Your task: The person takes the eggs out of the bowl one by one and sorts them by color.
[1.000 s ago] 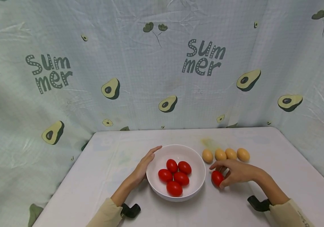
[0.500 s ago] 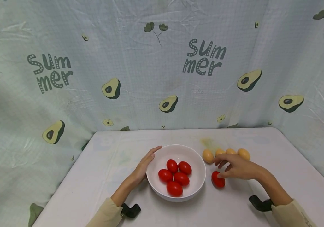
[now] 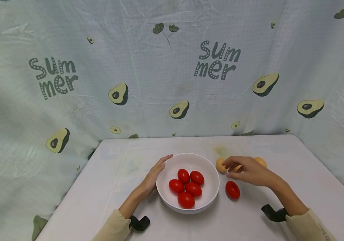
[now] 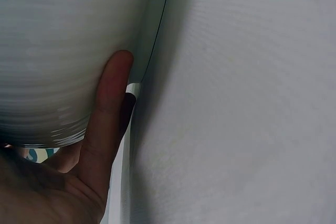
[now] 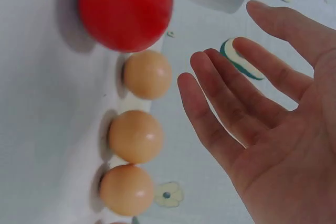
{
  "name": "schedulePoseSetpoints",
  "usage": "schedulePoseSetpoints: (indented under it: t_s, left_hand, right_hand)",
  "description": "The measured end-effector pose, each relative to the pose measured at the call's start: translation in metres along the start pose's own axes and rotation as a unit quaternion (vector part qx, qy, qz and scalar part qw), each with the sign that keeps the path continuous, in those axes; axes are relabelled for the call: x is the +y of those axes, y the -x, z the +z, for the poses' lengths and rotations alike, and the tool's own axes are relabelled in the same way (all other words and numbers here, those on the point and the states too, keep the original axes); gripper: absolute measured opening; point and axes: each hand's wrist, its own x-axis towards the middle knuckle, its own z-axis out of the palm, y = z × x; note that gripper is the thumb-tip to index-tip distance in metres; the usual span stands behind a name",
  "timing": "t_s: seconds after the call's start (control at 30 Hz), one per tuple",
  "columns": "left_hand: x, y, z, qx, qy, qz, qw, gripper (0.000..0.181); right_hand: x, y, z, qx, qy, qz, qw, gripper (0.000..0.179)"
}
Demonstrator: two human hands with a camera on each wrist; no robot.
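Observation:
A white bowl (image 3: 209, 177) holding several red eggs (image 3: 186, 200) stands on the table. My left hand (image 3: 151, 175) rests against the bowl's left side, fingers extended along its outer wall; the left wrist view shows a straight finger (image 4: 107, 108) on that wall. To the right of the bowl a single red egg (image 3: 232, 190) lies on the tabletop. Just beyond it my right hand (image 3: 250, 170) hovers with loosely bent fingers, holding nothing. It partly covers a row of tan eggs (image 3: 221, 166), which the right wrist view shows lined up beside the open palm (image 5: 283, 166).
The white table (image 3: 123, 160) backs onto a hanging cloth (image 3: 147, 73) printed with avocados and lettering. A faint yellow stain (image 3: 221, 150) marks the tabletop behind the tan eggs. Black wrist mounts (image 3: 273, 214) jut out below each hand.
My right hand has let go of the red egg and moved up and away from it, over the tan eggs. The left hand and bowl stay put.

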Motion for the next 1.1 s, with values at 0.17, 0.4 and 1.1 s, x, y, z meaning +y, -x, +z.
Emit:
schedulePoseSetpoints:
  t_s: [0.17, 0.4, 1.1]
  left_hand:
    - [-0.001, 0.0, 0.001, 0.002, 0.001, -0.001, 1.0, 0.05]
    - [-0.003, -0.001, 0.002, 0.005, -0.004, -0.003, 1.0, 0.05]
    - [0.0, -0.003, 0.002, 0.017, -0.01, -0.011, 0.9997, 0.049]
  right_hand:
    - [-0.01, -0.011, -0.001, 0.005, 0.016, -0.019, 0.9997, 0.029]
    - [-0.032, -0.035, -0.005, 0.002, 0.034, -0.028, 0.999, 0.03]
    - [-0.094, -0.111, 0.021, -0.111, 0.044, -0.094, 0.9883, 0.03]
